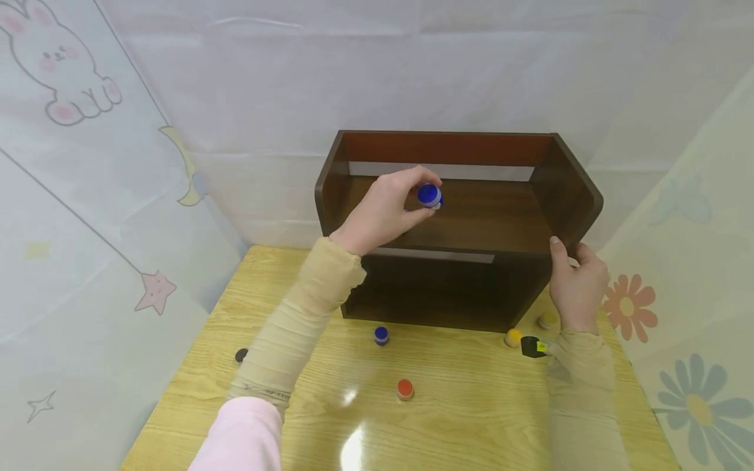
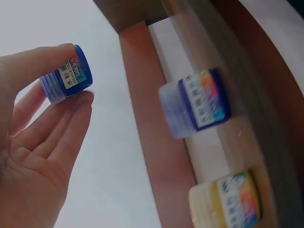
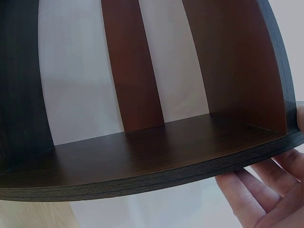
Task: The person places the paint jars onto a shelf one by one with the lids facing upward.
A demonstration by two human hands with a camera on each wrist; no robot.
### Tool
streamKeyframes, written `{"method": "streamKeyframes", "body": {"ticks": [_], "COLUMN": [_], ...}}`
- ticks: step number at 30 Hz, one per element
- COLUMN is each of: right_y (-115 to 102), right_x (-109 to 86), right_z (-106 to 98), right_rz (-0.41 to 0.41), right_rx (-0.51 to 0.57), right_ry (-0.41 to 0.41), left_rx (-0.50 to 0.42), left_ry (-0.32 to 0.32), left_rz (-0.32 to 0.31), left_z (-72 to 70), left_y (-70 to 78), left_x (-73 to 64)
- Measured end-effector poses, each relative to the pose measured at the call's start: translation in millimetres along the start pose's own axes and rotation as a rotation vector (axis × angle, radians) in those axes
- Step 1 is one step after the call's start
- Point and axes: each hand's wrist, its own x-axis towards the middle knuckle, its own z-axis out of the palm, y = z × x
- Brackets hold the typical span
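My left hand [image 1: 389, 206] pinches a small blue paint jar [image 1: 429, 195] between thumb and fingers, above the upper shelf of a dark brown wooden rack [image 1: 483, 216]. The left wrist view shows the jar's printed label and clear lid. Standing on the shelf there are another blue paint jar [image 2: 195, 103] and a yellow paint jar [image 2: 225, 202]; in the head view my left hand and forearm mostly hide them. At the rack's right side, my right hand [image 1: 580, 288] grips the side panel's front edge, with its fingers [image 3: 242, 192] also seen in the right wrist view.
On the wooden table [image 1: 330, 412] stand a blue jar [image 1: 381, 335], a red jar [image 1: 404, 389], a yellow jar [image 1: 513, 337], a pale yellow jar [image 1: 547, 320] and a dark round item [image 1: 241, 355] beside the left forearm. A printed white curtain [image 1: 265, 85] surrounds the table.
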Motion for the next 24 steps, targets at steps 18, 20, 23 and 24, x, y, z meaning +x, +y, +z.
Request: {"method": "streamKeyframes", "body": {"ticks": [18, 20, 23, 24], "right_y": [2.8, 2.9, 2.1, 1.7], "right_x": [1.8, 2.0, 1.0, 0.7], "right_z": [-0.1, -0.2, -0.6, -0.6], "right_rz": [-0.015, -0.024, -0.031, -0.030], "right_rx": [0.003, 0.004, -0.001, -0.004], "right_ry": [0.004, 0.004, 0.000, 0.000], "left_rx": [0.089, 0.096, 0.120, 0.127], "left_ry": [-0.071, -0.086, -0.106, -0.114], "left_rz": [-0.088, -0.096, -0.100, -0.105], "left_z": [33.8, 36.5, 40.0, 41.2], "left_y": [-9.2, -9.8, -9.2, -8.6], "left_x": [8.9, 10.3, 11.7, 12.0]}}
